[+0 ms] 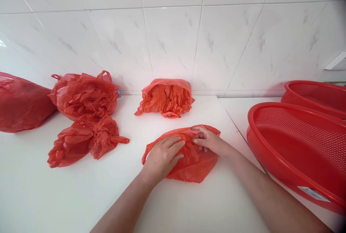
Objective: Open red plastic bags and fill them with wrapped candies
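A red plastic bag (191, 171) lies crumpled on the white tabletop in front of me, with loose folds of thin red film in its middle. My left hand (163, 155) rests on its left side, fingers stretched out over the folds. On the upper right of the same bag is my right hand (207, 139), its fingers loosely bent and thumb and forefinger apart. Some right fingertips are partly hidden by the hand and folds. Behind, against the wall, sits another red plastic bag (166, 99), its mouth facing me and stuffed with crumpled red film.
Left stand a knotted-looking red bag (83, 141), a bag full of crumpled red bags (85, 96) and a large full red bag (24, 103). Right are two red perforated plastic baskets (254, 133), beyond a seam in the tabletop (135, 204). A tiled wall (173, 45) closes the back.
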Motion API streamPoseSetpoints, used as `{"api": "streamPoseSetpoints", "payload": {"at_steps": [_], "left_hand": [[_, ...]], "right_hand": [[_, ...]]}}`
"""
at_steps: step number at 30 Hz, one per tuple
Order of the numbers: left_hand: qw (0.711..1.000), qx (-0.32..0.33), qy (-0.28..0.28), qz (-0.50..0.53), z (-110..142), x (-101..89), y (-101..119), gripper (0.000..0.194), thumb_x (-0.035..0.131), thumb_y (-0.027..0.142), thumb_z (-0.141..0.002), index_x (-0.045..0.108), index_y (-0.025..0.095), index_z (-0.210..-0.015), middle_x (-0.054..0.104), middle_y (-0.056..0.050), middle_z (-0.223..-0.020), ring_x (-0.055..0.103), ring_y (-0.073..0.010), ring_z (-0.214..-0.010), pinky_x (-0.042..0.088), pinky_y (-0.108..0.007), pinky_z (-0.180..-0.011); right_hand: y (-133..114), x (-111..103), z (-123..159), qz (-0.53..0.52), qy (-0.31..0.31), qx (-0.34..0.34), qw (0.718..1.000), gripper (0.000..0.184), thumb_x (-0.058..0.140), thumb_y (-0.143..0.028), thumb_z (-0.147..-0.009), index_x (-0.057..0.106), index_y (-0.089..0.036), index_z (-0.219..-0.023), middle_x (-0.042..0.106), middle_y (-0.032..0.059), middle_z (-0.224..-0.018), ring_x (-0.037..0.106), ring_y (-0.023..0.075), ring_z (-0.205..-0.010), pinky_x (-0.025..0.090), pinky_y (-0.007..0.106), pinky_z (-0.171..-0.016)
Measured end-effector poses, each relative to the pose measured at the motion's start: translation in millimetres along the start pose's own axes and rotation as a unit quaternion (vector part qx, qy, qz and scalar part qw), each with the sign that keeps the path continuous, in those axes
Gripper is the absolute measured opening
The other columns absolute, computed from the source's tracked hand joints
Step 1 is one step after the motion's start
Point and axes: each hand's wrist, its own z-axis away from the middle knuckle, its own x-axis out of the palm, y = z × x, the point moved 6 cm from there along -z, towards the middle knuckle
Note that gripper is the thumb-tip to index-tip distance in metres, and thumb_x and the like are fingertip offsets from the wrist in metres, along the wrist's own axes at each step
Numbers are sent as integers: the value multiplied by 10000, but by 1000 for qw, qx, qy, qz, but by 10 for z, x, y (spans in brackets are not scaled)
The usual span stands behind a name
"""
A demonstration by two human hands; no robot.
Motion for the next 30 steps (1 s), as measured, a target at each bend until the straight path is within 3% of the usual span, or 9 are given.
{"api": "streamPoseSetpoints", "payload": {"at_steps": [4, 6, 9, 14, 19, 23, 26, 30], "left_hand": [[995, 35, -91, 32, 31, 138, 100, 483, 604, 216, -806, 512, 296, -1273, 399, -37, -1444, 364, -257, -1323, 415, -431, -1018], [986, 7, -153, 61, 65, 206, 72, 563, 655, 222, -756, 502, 354, -1281, 319, 3, -1490, 287, -288, -1362, 410, -457, -1018], [976, -46, -195, 87, 92, 226, -2, 514, 628, 160, -747, 569, 370, -1212, 366, 31, -1464, 319, -284, -1348, 440, -435, -988], [980, -66, -170, 80, 65, 177, -40, 257, 602, 145, -759, 698, 283, -953, 496, 3, -1372, 407, -227, -1297, 462, -345, -960], [985, -75, -135, 81, 57, 161, -34, 337, 597, 299, -814, 625, 286, -1150, 494, -24, -1372, 444, -225, -1266, 447, -356, -985], [992, -64, -69, 84, 25, 60, -29, 347, 494, 271, -879, 573, 259, -1217, 514, -37, -1345, 488, -191, -1214, 451, -331, -975], [994, -64, -44, 78, 9, 16, -77, 371, 362, 150, -900, 594, 261, -1168, 607, -24, -1215, 556, -172, -1110, 485, -315, -907], [989, -118, -72, 52, 31, 55, -234, 398, 472, 132, -820, 574, 259, -1184, 631, -17, -1177, 562, -205, -1088, 464, -344, -920]], "right_hand": [[-24, 44, 19, 52, 9, 8, 999, 671, 645, -335, -773, 331, -298, -1366, 563, -17, -827, 530, 100, -577, 421, 232, -499], [-34, 14, 34, 74, 22, 10, 997, 704, 633, -340, -777, 297, -290, -1394, 560, -22, -802, 522, 97, -553, 415, 235, -496], [-11, -106, 38, 85, 62, 28, 994, 646, 593, -383, -798, 320, -257, -1370, 566, -26, -748, 505, 90, -502, 378, 220, -449], [55, -297, 6, 30, 127, 39, 991, 302, 540, -438, -807, 535, -195, -986, 572, -12, -723, 492, 83, -495, 322, 197, -401], [-104, -212, 88, 111, 168, -27, 979, 286, 538, -459, -812, 475, -205, -695, 507, -39, -621, 482, 100, -513, 365, 232, -476], [-388, 104, 238, 244, 166, -137, 945, 180, 520, -355, -845, 533, -226, -720, 568, -17, -709, 518, 136, -630, 406, 278, -575], [-469, 325, 280, 325, 113, -189, 920, 98, 558, -309, -829, 622, -246, -868, 607, 15, -855, 553, 163, -745, 441, 312, -674], [-332, 315, 220, 370, 54, -139, 917, 217, 641, -313, -759, 659, -278, -972, 610, 32, -974, 565, 209, -879, 455, 347, -740]]}}
